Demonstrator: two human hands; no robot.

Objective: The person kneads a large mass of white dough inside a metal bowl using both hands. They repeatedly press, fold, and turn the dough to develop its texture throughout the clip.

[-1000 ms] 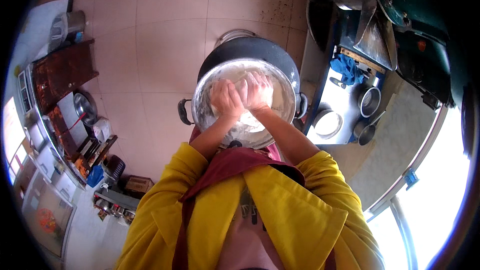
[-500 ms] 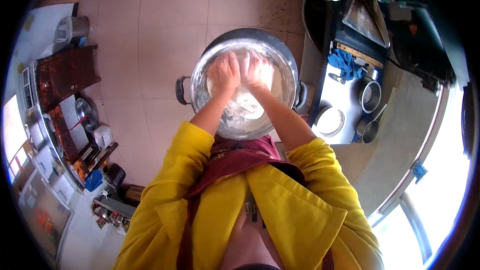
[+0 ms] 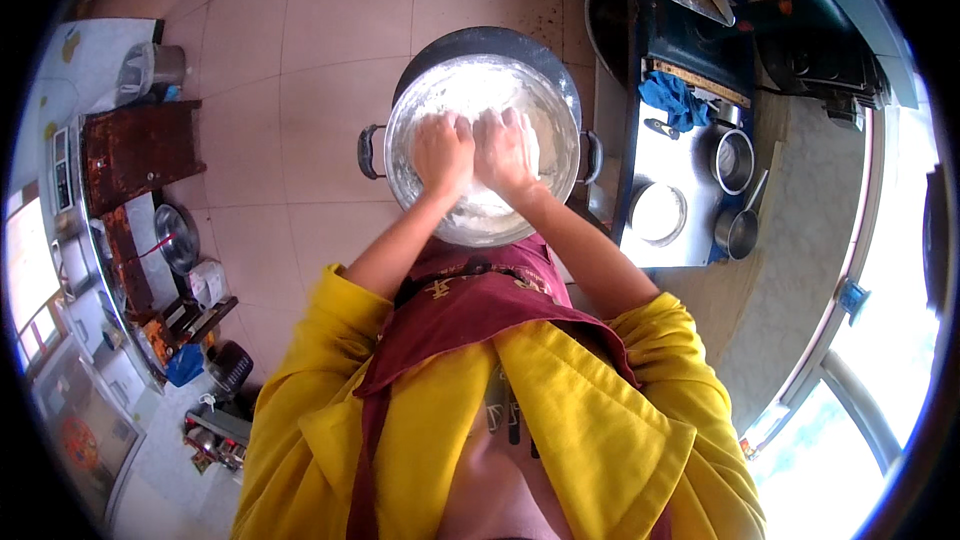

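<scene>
A large silver basin (image 3: 400, 174) with flour-coated walls sits in a dark pot with black side handles (image 3: 470, 40). Inside lies pale, floury dough (image 3: 490, 90), partly covered by my two hands. My left hand (image 3: 444, 154) is closed, fingers curled into the dough on the left. Beside it, my right hand (image 3: 505, 150), white with flour, has its fingers bent down into the same mass; the fingertips are mostly hidden. A maroon apron (image 3: 480, 310) is just below the basin.
At right, a steel-topped counter (image 3: 655, 155) holds a blue cloth (image 3: 670, 100), a white-looking round basin (image 3: 657, 212), a steel bowl (image 3: 732, 160) and a saucepan (image 3: 737, 233). A rusty cabinet (image 3: 135, 150) and steel pan (image 3: 177, 238) stand left. The tiled floor (image 3: 340, 0) lies beyond.
The basin appears higher in the picture, with more apron showing below. Both hands have shifted toward the basin's near side, exposing more white dough beyond the fingers, which remain bent.
</scene>
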